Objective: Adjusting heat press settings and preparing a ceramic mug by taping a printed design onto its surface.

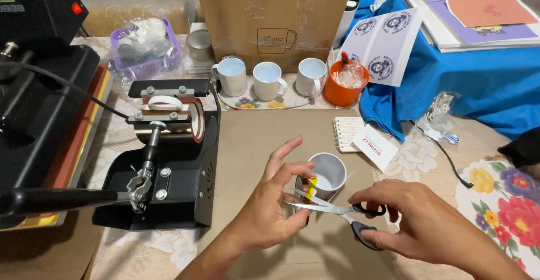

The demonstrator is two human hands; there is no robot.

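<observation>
A white mug (329, 173) stands on a brown paper sheet (264, 139) in front of me. My left hand (269, 201) pinches a small strip of yellow tape (311, 186) just beside the mug's rim. My right hand (417, 218) grips black-handled scissors (337, 210), their open blades pointing left under the tape. A black mug press (169, 145) with a mug clamped in its heating sleeve sits to the left, its lever handle pointing toward me.
A large flat heat press (39, 100) fills the left edge. At the back stand three white mugs (267, 79), a cardboard box (275, 24), an orange cup (346, 83), a purple basket (145, 46). A small notepad (347, 132), printed sheets and blue cloth (478, 77) lie to the right.
</observation>
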